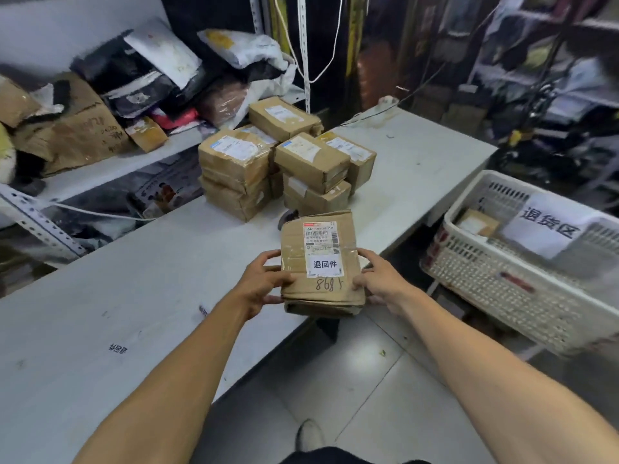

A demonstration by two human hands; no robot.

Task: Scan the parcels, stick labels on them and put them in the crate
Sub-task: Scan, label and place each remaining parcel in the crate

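Note:
I hold a brown cardboard parcel [321, 289] over the table's front edge, my left hand [263, 279] on its left side and my right hand [380, 279] on its right side. A shipping label and a white sticker [325, 264] with black characters sit on its top, with "868" handwritten below. Behind it on the white table [134, 296] stands a stack of similar brown parcels [284, 159]. The white plastic crate [509, 279] is to the right, on the floor side of the table, with one small parcel [477, 222] inside and a paper sign [549, 222] on it.
Metal shelves [100, 169] at the left hold a heap of bags and boxes. A dark object [288, 216] peeks out behind the held parcel. Cables hang at the back. Grey tiled floor [335, 380] lies between table and crate. Dark cluttered racks fill the right background.

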